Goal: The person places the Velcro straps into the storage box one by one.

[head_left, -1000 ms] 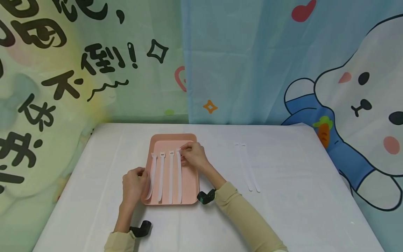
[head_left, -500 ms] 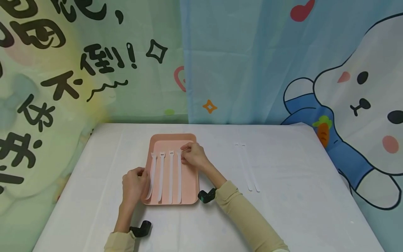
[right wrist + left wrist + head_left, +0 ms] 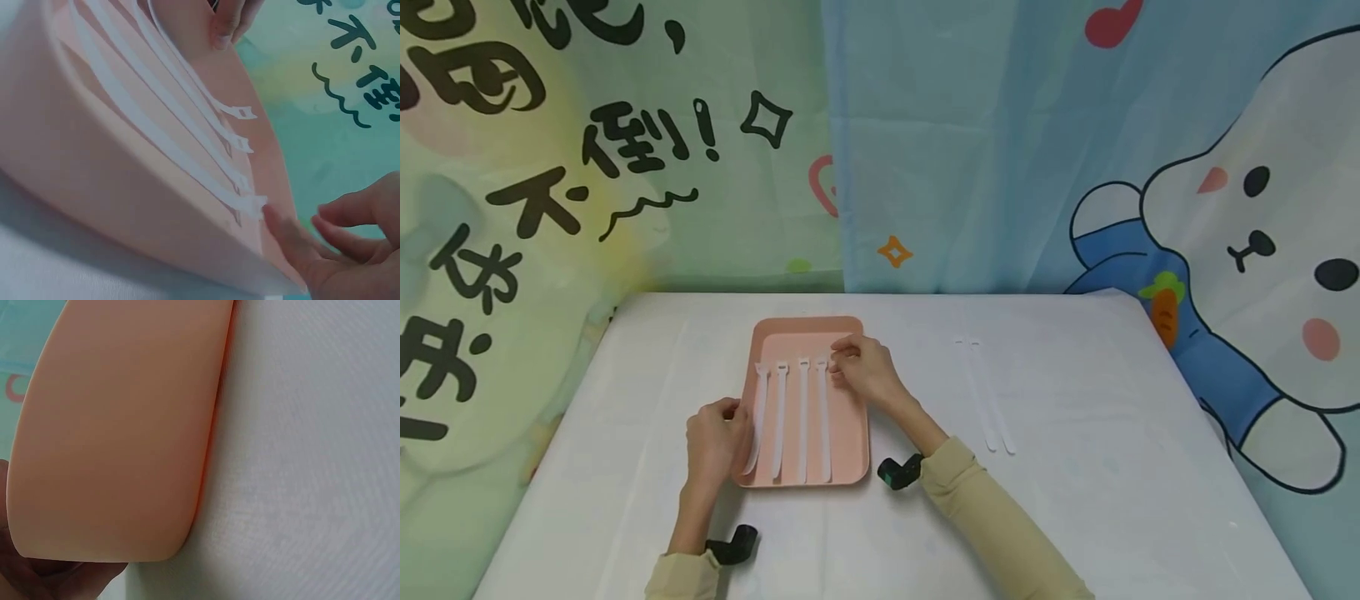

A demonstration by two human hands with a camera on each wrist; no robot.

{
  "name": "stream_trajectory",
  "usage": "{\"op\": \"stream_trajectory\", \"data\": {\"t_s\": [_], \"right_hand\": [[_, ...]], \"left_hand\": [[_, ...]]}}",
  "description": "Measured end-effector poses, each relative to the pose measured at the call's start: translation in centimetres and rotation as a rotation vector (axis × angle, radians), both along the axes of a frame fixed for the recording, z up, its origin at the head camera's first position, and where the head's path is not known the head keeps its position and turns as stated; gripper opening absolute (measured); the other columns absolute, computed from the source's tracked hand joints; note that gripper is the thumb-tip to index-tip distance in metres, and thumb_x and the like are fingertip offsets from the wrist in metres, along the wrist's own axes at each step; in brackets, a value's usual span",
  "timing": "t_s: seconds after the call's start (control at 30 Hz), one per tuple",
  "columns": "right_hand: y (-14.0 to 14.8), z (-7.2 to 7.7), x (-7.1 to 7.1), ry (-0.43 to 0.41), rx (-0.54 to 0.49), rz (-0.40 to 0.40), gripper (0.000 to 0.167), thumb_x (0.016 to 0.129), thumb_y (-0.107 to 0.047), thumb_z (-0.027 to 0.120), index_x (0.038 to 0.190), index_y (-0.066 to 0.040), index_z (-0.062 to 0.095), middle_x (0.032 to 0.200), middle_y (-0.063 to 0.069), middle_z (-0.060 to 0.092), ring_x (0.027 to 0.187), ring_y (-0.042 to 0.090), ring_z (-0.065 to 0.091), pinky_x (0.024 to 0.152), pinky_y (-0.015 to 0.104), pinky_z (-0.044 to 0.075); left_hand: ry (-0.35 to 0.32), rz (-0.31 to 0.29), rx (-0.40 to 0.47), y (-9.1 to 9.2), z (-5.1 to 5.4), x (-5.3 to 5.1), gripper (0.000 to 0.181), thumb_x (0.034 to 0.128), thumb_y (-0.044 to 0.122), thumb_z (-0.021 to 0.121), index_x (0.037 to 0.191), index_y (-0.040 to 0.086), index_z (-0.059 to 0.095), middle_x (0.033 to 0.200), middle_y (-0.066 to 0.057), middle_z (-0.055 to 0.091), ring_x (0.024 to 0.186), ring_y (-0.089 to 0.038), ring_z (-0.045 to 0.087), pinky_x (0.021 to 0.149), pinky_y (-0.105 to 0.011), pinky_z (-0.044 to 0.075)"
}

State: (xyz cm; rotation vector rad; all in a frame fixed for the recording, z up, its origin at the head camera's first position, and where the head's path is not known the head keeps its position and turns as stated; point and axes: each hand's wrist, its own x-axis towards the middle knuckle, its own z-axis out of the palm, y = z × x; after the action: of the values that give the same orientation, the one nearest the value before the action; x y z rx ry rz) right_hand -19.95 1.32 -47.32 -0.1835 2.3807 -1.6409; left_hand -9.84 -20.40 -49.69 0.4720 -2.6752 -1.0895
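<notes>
Several thin white strips with small slotted heads lie side by side, lengthwise, in a pink tray. At the tray's left side my left hand grips the rim; its fingers show at the tray wall in the left wrist view. My right hand is over the tray's right side by the head of the rightmost strip. In the right wrist view, the thumb and index finger of my right hand are apart, and one fingertip is at that strip's head.
Two more white strips lie on the white tabletop to the right of the tray. Behind the table hangs a printed curtain. Each wrist carries a black camera.
The fingers of my right hand have come off the rightmost strip's head and moved slightly right. My left hand keeps its grip on the tray. The head view has shifted a little.
</notes>
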Motion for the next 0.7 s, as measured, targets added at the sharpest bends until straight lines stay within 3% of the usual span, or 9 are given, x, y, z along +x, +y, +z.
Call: {"op": "stream_trajectory", "data": {"t_s": [0.17, 0.37, 0.5, 0.7], "right_hand": [[1.3, 0.1, 0.5, -0.004, -0.114, -0.071, 0.027, 0.102, -0.003, 0.054, 0.125, 0.005, 0.064, 0.107, 0.024, 0.074, 0.086, 0.032, 0.076, 0.077, 0.042, 0.062], [3.2, -0.5, 0.6, 0.019, -0.185, -0.118, 0.026, 0.102, -0.005, 0.057, 0.124, 0.005, 0.066, 0.1, 0.024, 0.075, 0.078, 0.027, 0.074, 0.072, 0.036, 0.062], [4.5, -1.0, 0.4, 0.022, -0.189, -0.145, 0.026, 0.102, -0.005, 0.057, 0.123, 0.006, 0.066, 0.1, 0.025, 0.075, 0.078, 0.032, 0.074, 0.073, 0.04, 0.062], [7.0, -2.3, -0.1, -0.001, -0.169, -0.18, 0.026, 0.102, -0.005, 0.056, 0.122, 0.007, 0.066, 0.103, 0.027, 0.074, 0.081, 0.03, 0.074, 0.073, 0.035, 0.061]], "left_hand": [[0.0, -0.002, -0.004, -0.1, 0.1, 0.1, 0.024, 0.0941, 0.007, 0.061, 0.103, -0.009, 0.076, 0.091, -0.027, 0.075, 0.076, -0.039, 0.072, 0.065, -0.049, 0.057], [-0.009, -0.004, -0.002, 0.0, 0.2, 0.0, 0.025, 0.0946, 0.007, 0.06, 0.105, -0.01, 0.075, 0.093, -0.028, 0.075, 0.079, -0.04, 0.072, 0.068, -0.05, 0.057], [-0.011, -0.002, -0.005, 0.0, 0.3, -0.1, 0.025, 0.0948, 0.007, 0.06, 0.105, -0.01, 0.075, 0.093, -0.028, 0.075, 0.08, -0.04, 0.072, 0.069, -0.05, 0.056], [-0.009, 0.002, -0.006, 0.0, 0.3, -0.1, 0.024, 0.0945, 0.007, 0.06, 0.104, -0.01, 0.076, 0.092, -0.028, 0.075, 0.08, -0.041, 0.072, 0.07, -0.051, 0.056]]}}
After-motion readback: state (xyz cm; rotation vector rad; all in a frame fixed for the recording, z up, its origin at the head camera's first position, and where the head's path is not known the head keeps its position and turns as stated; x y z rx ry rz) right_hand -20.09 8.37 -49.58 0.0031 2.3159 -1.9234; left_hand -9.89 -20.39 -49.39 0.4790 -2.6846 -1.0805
